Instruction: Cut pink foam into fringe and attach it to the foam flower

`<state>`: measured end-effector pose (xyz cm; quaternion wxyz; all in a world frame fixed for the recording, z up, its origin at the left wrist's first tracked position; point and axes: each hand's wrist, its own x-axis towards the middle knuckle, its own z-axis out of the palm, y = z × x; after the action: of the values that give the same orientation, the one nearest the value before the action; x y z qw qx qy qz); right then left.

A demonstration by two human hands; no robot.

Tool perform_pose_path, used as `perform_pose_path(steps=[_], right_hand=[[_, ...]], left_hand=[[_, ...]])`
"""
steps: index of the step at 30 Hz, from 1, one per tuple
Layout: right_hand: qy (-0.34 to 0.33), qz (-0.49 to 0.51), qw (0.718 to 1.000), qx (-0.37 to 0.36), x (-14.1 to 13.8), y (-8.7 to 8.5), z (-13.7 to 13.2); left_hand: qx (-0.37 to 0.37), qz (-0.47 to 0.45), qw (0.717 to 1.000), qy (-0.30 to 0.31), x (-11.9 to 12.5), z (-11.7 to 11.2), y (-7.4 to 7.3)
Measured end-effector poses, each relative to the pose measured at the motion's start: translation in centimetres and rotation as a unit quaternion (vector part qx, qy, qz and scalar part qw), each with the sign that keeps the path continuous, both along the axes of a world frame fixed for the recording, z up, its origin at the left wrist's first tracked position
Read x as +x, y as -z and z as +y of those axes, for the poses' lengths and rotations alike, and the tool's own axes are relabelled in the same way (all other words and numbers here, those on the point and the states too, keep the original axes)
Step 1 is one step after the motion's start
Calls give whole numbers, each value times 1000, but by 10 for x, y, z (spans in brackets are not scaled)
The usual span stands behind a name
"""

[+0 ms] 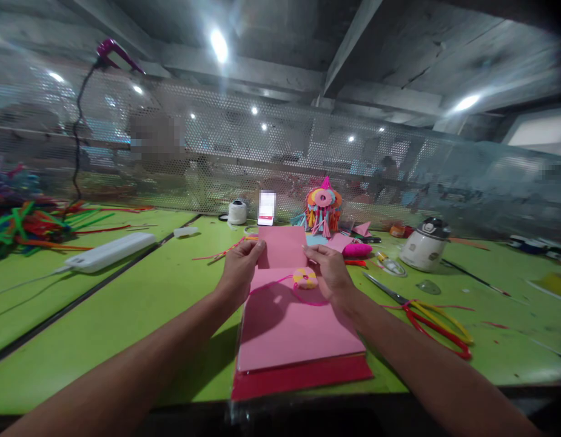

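Between my two hands a small pink sheet of paper (281, 246) is held up, tilted toward me. My left hand (239, 270) pinches its left edge between thumb and fingers. At the opposite edge my right hand (330, 267) grips it the same way. Below lies a stack of larger pink paper (298, 334), with red paper (302, 382) showing under its front. A pink and yellow ring (304, 278) with pink cord rests on the stack, close to my right hand. Red-handled scissors (426, 321) lie open to the right.
A colourful fringed paper craft (323, 206) stands behind the sheet, near a propped phone (266, 208). White jug (426, 243) at right; power strip (111, 252) and pipe cleaners (25, 227) at left. A perforated screen (225, 145) runs along the back of the green table (184, 340).
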<state>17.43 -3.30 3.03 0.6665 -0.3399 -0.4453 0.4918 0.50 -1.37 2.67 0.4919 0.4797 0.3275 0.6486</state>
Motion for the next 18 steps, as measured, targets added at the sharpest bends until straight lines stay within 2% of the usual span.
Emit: perform_pose_path(steps=[4,8,13,18], right_hand=[[-22,-19,1000,-10,0,-3,-2],[-54,-5,998,-30,-2,-5,-4],[-21,26,999,21,-1,2,3],[-42,36,998,40,0,2,5]], left_hand=[[-3,15,1000,14,1,0,3],[-1,27,998,55,5,-3,7],[-4,11,998,62,6,-4,6],[-6,9,999,44,3,0,6]])
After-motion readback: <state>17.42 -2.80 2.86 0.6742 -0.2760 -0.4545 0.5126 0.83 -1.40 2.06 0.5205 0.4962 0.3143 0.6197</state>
